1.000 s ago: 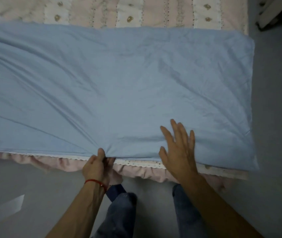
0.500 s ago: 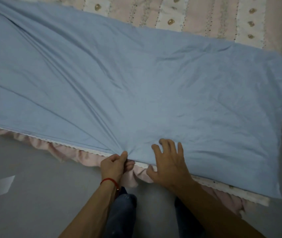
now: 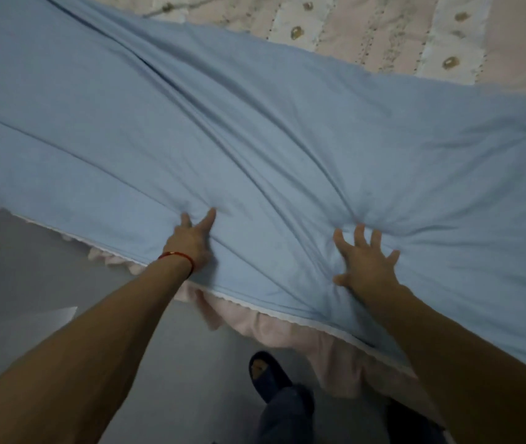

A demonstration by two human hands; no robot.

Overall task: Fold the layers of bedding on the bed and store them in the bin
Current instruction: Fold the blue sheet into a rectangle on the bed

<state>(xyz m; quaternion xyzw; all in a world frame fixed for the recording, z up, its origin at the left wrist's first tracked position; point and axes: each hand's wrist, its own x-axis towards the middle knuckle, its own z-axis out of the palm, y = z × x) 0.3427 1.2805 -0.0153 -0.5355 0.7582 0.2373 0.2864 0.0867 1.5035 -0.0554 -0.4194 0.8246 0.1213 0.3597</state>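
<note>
Grey floor (image 3: 30, 283) ran along the near side of the bed, w/ a pale patch of light on it at left. On the bed lay a pink & cream striped quilt (image 3: 415, 33), dotted w/ small gold motifs, showing beyond the far edge of the bedding on top. Its pink ruffled skirt (image 3: 287, 328) w/ a white lace trim hung over the near edge.

Over it was spread the blue sheet (image 3: 255, 123), wide & rumpled, long creases running diagonally from upper left down toward the 2 hands; its near edge sat just at the bed's edge.

Left hand (image 3: 191, 241), w/ a red cord bracelet (image 3: 178, 256) at the wrist, lay on the sheet near that edge, fingers stretched forward & pressing into the cloth, which puckered at the fingertips; nothing gripped as far as visible. Right hand (image 3: 367, 261) was well apart to the right, fingers splayed wide, flat on the sheet, fabric dimpled just ahead of them.

Below, 1 foot in a dark open-toe slipper (image 3: 266, 373) & a dark trouser leg (image 3: 287, 418) stood on the floor beside the skirt.
</note>
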